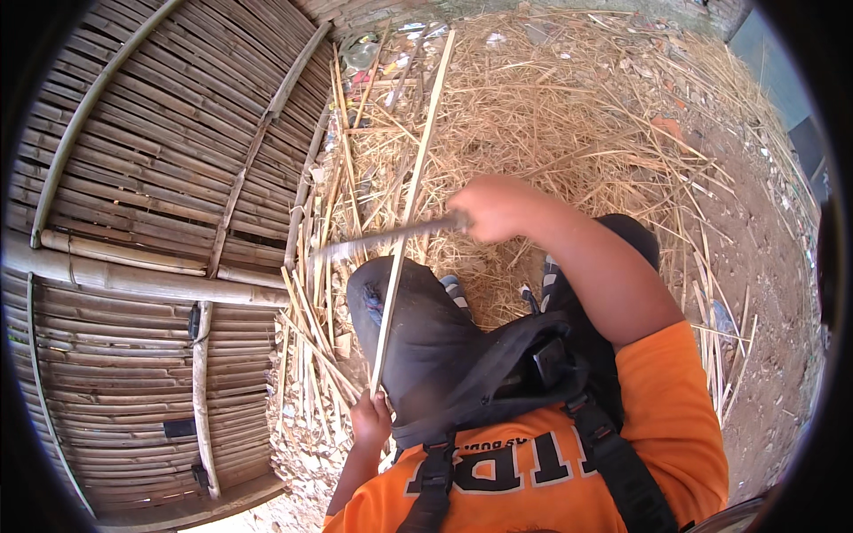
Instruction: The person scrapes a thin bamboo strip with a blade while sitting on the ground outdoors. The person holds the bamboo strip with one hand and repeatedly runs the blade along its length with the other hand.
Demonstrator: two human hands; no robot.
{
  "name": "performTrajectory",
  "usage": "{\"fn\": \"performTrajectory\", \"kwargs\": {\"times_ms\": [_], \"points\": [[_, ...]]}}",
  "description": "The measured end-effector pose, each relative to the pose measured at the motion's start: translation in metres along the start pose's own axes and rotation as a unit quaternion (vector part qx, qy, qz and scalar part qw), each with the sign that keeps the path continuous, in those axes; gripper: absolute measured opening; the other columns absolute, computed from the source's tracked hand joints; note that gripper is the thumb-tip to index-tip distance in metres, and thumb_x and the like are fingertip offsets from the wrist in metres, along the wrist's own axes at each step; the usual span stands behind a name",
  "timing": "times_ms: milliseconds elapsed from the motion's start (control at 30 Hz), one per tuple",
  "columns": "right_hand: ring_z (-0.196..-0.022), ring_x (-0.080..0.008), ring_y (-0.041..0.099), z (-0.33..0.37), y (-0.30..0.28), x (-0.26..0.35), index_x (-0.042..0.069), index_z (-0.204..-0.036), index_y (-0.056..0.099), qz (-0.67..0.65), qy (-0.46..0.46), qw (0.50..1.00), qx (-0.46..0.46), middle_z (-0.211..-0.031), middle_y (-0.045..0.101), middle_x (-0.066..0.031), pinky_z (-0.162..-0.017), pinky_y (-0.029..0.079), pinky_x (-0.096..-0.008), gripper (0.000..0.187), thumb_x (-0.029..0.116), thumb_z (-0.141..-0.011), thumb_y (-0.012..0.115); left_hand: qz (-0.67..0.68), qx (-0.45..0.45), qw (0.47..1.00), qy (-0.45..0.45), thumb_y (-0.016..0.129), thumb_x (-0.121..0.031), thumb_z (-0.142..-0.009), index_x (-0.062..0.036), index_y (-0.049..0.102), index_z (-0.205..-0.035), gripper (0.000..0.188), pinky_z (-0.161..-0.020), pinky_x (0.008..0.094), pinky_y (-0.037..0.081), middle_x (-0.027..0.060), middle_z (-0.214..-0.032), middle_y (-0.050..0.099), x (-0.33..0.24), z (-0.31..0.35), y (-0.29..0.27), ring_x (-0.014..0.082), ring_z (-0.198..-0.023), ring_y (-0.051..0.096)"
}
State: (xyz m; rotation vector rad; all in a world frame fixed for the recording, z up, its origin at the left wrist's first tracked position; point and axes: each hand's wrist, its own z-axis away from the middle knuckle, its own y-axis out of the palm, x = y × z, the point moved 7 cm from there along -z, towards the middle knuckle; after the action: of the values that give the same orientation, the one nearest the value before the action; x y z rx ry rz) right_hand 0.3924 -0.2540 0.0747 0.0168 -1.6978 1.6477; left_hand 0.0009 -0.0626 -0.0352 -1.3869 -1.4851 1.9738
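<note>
My left hand [370, 419], low beside my left knee, grips the near end of a long, pale bamboo strip [426, 147]. The strip slants up past my thigh, and its far end lies over the littered ground ahead. My right hand [494, 208] is closed round the handle of a long knife [378, 238], held out above my knees. Its blade points left and crosses the strip in the picture; motion blurs it, so I cannot tell whether the two touch.
A bamboo-slat wall [160, 160] with pole supports stands close on my left. Straw-like shavings [551, 115] cover the ground ahead. More cut strips [306, 324] lie between the wall and my left leg. Bare earth [755, 240] with scattered bits shows on the right.
</note>
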Motion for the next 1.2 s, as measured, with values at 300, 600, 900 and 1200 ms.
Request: {"fn": "performTrajectory", "kwargs": {"times_ms": [300,600,900,1200], "points": [[-0.086,-0.0245,0.069,-0.014,-0.037,-0.088,0.002,-0.108,0.069,-0.132,0.178,0.966,-0.136,-0.092,0.070,-0.0159,-0.076,0.055,-0.0426,0.021,0.011,-0.089,0.065,-0.053,-0.009,0.998,0.013,0.054,-0.024,-0.101,-0.0004,0.057,-0.086,0.028,-0.054,0.0519,0.044,0.0224,-0.059,0.057,-0.003,-0.004,-0.006,0.0467,-0.058,0.059],[-0.081,-0.0247,0.069,0.003,0.011,0.030,0.005,-0.108,0.070,0.074,-0.033,0.994,0.071,-0.087,0.070,-0.0144,-0.076,0.056,-0.0426,0.022,0.013,-0.088,0.069,-0.017,-0.019,1.000,0.016,0.056,-0.023,-0.100,-0.0008,0.058,-0.085,0.028,-0.052,0.0500,0.044,0.0224,-0.059,0.057,0.000,-0.001,-0.003,0.0461,-0.056,0.057],[-0.085,-0.0252,0.068,-0.007,-0.029,-0.061,0.001,-0.116,0.066,-0.129,0.092,0.980,-0.116,-0.095,0.070,-0.0157,-0.077,0.055,-0.0422,0.032,0.019,-0.090,0.069,-0.047,-0.024,0.998,0.037,0.055,-0.023,-0.100,-0.0011,0.055,-0.082,0.028,-0.052,0.0512,0.044,0.0227,-0.059,0.056,0.004,-0.004,-0.003,0.0465,-0.056,0.057],[-0.080,-0.0256,0.068,-0.008,0.009,-0.013,0.007,-0.097,0.068,-0.008,-0.030,0.999,0.029,-0.085,0.069,-0.0106,-0.073,0.055,-0.0432,0.020,0.022,-0.085,0.074,-0.022,-0.004,1.000,0.014,0.053,-0.023,-0.101,-0.0002,0.058,-0.086,0.028,-0.051,0.0490,0.044,0.0190,-0.057,0.057,-0.002,-0.004,-0.002,0.0429,-0.054,0.058]]}}
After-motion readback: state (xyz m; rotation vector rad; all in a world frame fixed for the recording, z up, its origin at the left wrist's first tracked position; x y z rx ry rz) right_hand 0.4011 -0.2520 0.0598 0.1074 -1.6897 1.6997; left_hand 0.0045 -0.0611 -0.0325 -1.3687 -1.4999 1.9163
